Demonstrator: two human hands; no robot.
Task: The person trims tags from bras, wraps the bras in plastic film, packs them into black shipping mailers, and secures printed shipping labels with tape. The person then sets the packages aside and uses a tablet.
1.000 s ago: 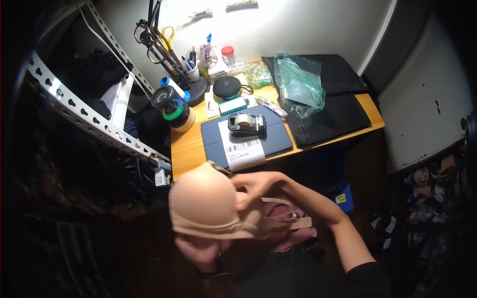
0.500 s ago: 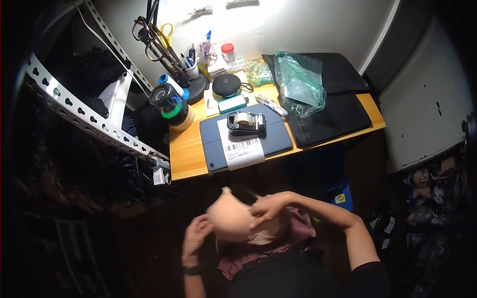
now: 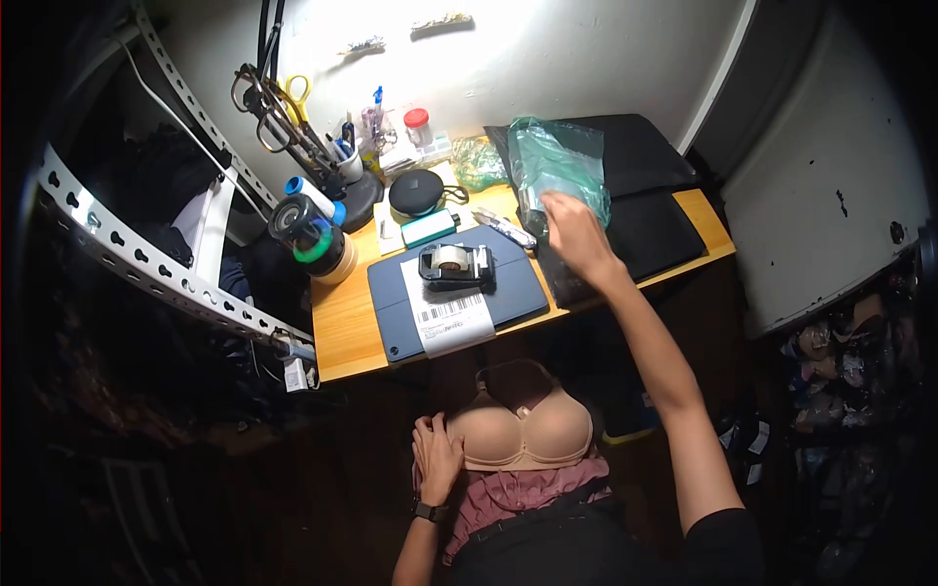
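A beige bra [image 3: 528,430] lies cups up across my lap, its strap looping toward the desk. My left hand [image 3: 437,459] grips the bra by its left side, fingers curled at the cup's edge. Stretched over the desk, my right hand [image 3: 581,239] has its fingers closed at the lower part of a crumpled green plastic bag [image 3: 552,146]. That bag rests on black flat packages [image 3: 650,234] at the desk's right side. The fingertips of the right hand are partly hidden.
On the wooden desk [image 3: 342,337] are a tape dispenser [image 3: 455,268] and a label sheet [image 3: 454,322] on a blue flat case [image 3: 518,288]. A cutter [image 3: 505,229], a black round case [image 3: 416,192] and a pen cup [image 3: 347,161] stand behind. A white metal shelf [image 3: 147,254] borders the left.
My right hand has left the bra and reached up to the green bag. The bra now lies flatter on my lap, with my left hand on its side. The view has shifted slightly.
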